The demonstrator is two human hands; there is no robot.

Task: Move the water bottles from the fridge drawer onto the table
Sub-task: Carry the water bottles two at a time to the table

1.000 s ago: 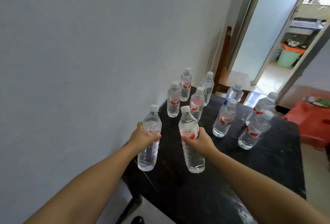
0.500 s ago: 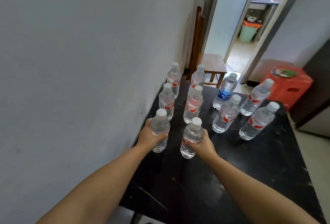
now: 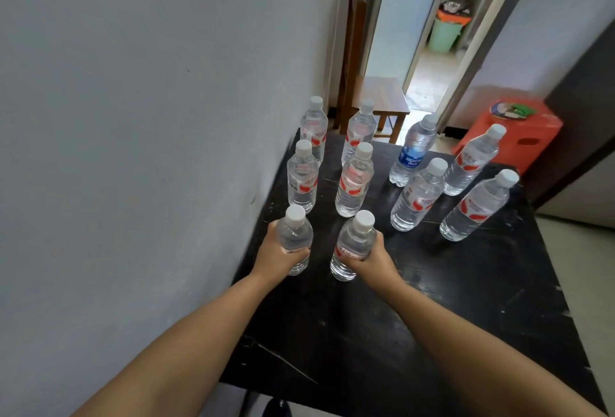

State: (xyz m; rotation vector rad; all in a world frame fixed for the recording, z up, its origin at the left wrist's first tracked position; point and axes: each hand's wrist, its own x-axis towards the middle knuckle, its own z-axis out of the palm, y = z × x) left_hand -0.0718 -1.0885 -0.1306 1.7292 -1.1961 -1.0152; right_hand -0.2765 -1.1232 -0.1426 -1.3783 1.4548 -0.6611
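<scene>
The left hand point(image 3: 278, 255) is wrapped tight around the middle of a clear water bottle point(image 3: 295, 239), fingers curled across its front at the label. The right hand point(image 3: 369, 258) grips a second water bottle point(image 3: 352, 245) the same way, thumb on the far side, fingers over the red-and-white label. Both bottles stand upright with their bases on or just at the black desk point(image 3: 432, 316); whether they press on it I cannot tell. Both forearms reach in from six o'clock, nearly straight, wrists level, converging toward the desk's near-left part beside the grey wall point(image 3: 149, 150). At twelve o'clock from the hands stand four more red-labelled bottles in two pairs. Toward one and two o'clock stand a blue-labelled bottle point(image 3: 412, 150) and three red-labelled ones, well apart from the hands.
</scene>
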